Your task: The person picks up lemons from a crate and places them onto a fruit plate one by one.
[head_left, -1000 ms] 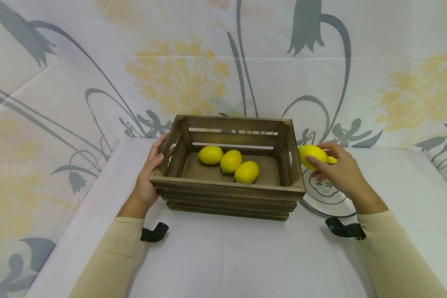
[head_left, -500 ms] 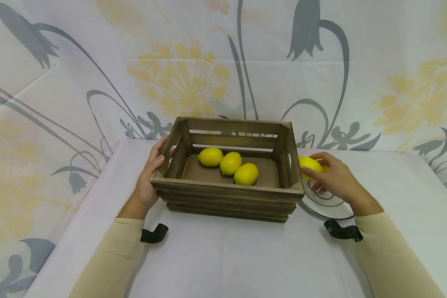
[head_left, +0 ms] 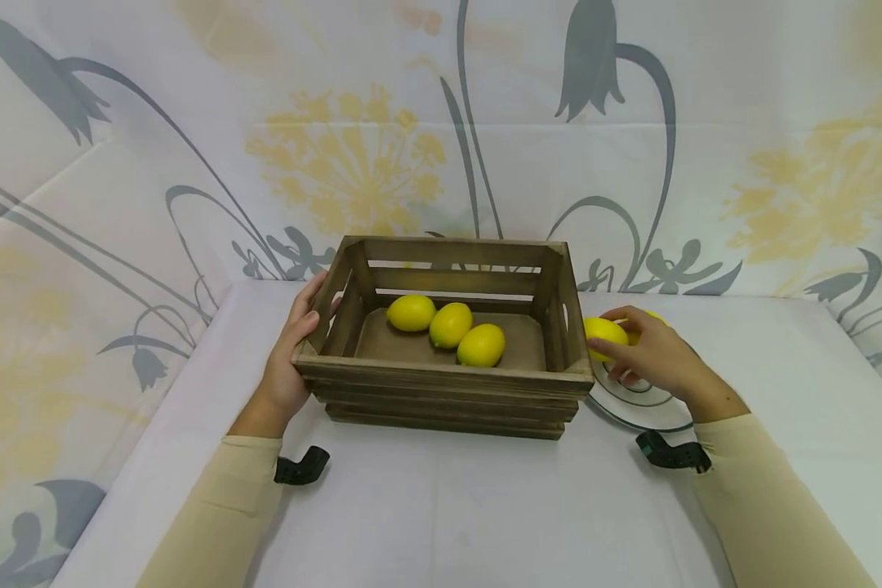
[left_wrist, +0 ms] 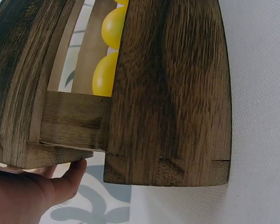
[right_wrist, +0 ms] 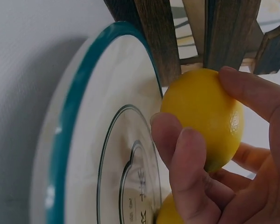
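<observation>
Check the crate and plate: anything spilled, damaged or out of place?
Nothing stands out. Three lemons lie in the crate, its left end gripped by the left hand; the right hand holds another lemon by the plate. No spill or damage shows.

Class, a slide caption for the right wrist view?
Right hand holds a lemon near a teal-rimmed plate and crate.

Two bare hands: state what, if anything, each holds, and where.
Left hand: brown slatted wooden crate, by its left end. Right hand: yellow oval lemon, by its sides.
</observation>
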`<state>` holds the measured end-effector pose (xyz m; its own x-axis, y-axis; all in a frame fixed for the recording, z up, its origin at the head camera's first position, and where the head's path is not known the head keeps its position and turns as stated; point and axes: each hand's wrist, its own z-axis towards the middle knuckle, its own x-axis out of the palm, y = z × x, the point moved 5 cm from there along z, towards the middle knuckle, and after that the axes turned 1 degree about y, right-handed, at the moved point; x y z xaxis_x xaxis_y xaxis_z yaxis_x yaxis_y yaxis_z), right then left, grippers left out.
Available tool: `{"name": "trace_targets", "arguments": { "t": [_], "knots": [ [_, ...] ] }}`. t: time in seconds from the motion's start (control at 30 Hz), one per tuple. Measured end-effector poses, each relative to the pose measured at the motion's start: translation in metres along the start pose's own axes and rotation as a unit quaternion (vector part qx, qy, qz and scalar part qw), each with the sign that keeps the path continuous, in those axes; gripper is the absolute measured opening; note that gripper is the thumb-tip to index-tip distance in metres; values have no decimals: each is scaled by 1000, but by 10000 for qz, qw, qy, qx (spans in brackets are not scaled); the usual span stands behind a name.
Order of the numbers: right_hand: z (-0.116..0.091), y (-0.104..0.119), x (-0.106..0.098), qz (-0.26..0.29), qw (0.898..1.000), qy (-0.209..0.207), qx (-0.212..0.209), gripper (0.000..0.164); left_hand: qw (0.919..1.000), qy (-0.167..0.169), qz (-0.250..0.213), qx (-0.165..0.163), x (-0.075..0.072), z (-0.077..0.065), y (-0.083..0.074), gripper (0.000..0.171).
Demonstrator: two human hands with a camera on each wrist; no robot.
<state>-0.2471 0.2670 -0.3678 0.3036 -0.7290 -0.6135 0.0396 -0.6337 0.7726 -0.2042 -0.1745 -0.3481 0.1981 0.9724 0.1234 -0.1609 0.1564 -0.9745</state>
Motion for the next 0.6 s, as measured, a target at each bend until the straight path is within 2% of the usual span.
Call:
{"name": "trace_targets", "arguments": {
  "t": [0.33, 0.6],
  "knots": [
    [3, -8, 2, -279, 9996, 81, -36, 67, 10000, 51, -10, 71, 0, 1, 0, 58],
    [2, -11, 1, -116, 9997, 177, 110, 70, 10000, 22, 64, 12, -1, 0, 2, 58]
  ]
}}
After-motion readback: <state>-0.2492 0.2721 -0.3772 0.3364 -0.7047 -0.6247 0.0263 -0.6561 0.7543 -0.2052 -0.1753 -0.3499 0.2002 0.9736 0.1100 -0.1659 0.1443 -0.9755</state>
